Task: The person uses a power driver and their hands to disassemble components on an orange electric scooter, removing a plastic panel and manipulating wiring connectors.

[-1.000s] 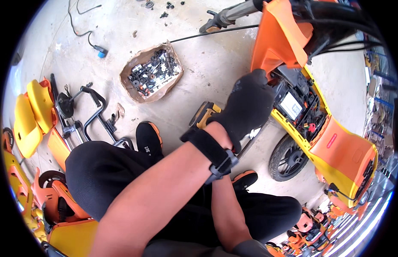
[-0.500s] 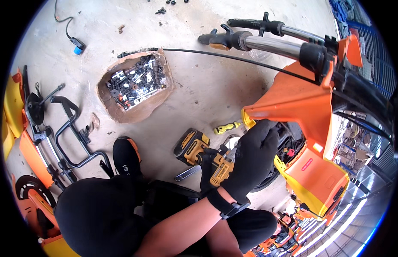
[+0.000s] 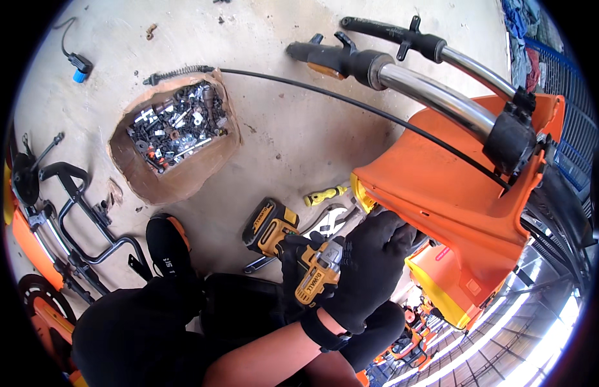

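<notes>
Right hand (image 3: 291,269) grips a drill (image 3: 317,277) at lower centre over a stained pale floor (image 3: 293,129), metal roof (image 3: 528,335) lower right, its casing yellow-and-black; left hand (image 3: 370,267) curls, hold unclear.

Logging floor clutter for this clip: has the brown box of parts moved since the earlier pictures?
No. The brown box still sits below and right of the blue-tipped plug; both slide left together as the camera view shifts.

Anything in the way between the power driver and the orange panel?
Yes: in this view, the gloved left hand lies between the power driver, held in the right hand, and the orange panel. Depth is hard to judge.
</notes>
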